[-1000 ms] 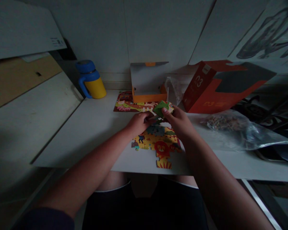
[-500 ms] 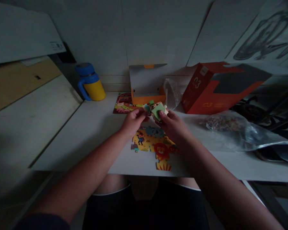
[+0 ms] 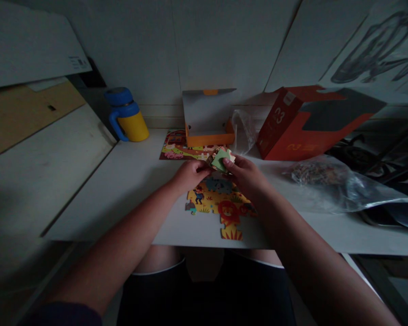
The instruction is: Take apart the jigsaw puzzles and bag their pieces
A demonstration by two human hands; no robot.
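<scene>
My left hand [image 3: 189, 174] and my right hand [image 3: 245, 174] meet above the white table [image 3: 129, 181], both pinching a small stack of puzzle pieces [image 3: 221, 158] whose top piece is green. Just below the hands lies a partly joined jigsaw [image 3: 221, 206] with a lion and other animals on yellow. A second finished puzzle sheet [image 3: 177, 150] lies further back, under an open orange box [image 3: 208, 123].
A yellow mug with a blue lid [image 3: 127, 115] stands at the back left. A red carton [image 3: 309, 122] lies on its side at the back right. A clear plastic bag of pieces [image 3: 329, 181] lies to the right, another bag [image 3: 244, 131] by the orange box.
The green piece, held up and tilted a second ago, has been brought down flatter between both hands. The hands have stayed close together above the jigsaw.
</scene>
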